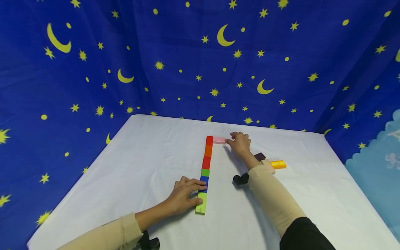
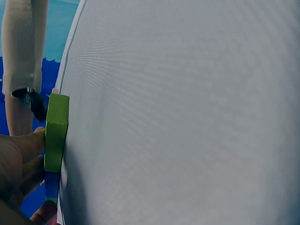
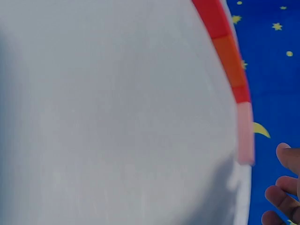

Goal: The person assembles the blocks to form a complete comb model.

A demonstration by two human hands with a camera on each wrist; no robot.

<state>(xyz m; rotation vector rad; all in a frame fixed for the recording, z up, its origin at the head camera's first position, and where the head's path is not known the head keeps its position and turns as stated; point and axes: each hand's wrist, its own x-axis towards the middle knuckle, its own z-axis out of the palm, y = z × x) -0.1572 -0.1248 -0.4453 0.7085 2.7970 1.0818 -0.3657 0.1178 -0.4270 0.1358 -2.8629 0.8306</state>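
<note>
A line of coloured wooden blocks runs away from me on the table: a light green block [image 1: 201, 203], a blue block [image 1: 204, 184], a green block [image 1: 205, 172], a red block [image 1: 206, 162], an orange block [image 1: 208, 150] and a far red block [image 1: 209, 140]. From the far end, a pink block [image 1: 219, 140] extends rightward at a right angle. My left hand [image 1: 185, 195] rests its thumb on the light green block and its fingertips on the blue one. Just right of the pink block is my right hand [image 1: 240, 143]; the right wrist view shows its fingers apart from the block [image 3: 245, 133].
Beyond my right forearm lie a yellow block [image 1: 278, 164], a dark block [image 1: 259, 157] and a pale block [image 1: 268, 166], partly hidden by the sleeve. A white cloth covers the table [image 1: 131, 166]. The blue star-patterned curtain [image 1: 187, 83] hangs behind its far edge.
</note>
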